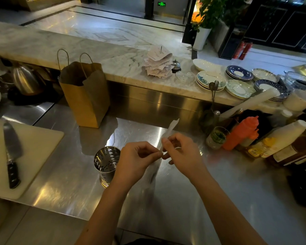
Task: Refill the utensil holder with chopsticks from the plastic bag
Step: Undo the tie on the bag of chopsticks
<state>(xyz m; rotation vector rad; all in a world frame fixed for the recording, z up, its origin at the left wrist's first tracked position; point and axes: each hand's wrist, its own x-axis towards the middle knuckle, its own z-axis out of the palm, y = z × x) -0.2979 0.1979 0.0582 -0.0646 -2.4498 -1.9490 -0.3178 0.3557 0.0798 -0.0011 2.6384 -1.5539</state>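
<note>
A perforated steel utensil holder (106,165) stands upright on the steel counter, and no chopsticks show inside it. Just to its right, my left hand (137,159) and my right hand (181,154) both pinch the top of a thin clear plastic bag (153,171) held above the counter. The bag hangs down blurred between my wrists. A white strip of it (171,128) sticks up past my right fingers. Whatever the bag contains is too blurred to make out.
A brown paper bag (86,96) stands behind the holder. At left lies a cutting board (34,149) with a knife (11,152). Sauce bottles (240,133) and a glass jar (216,137) crowd the right. Stacked plates (238,89) sit on the marble ledge.
</note>
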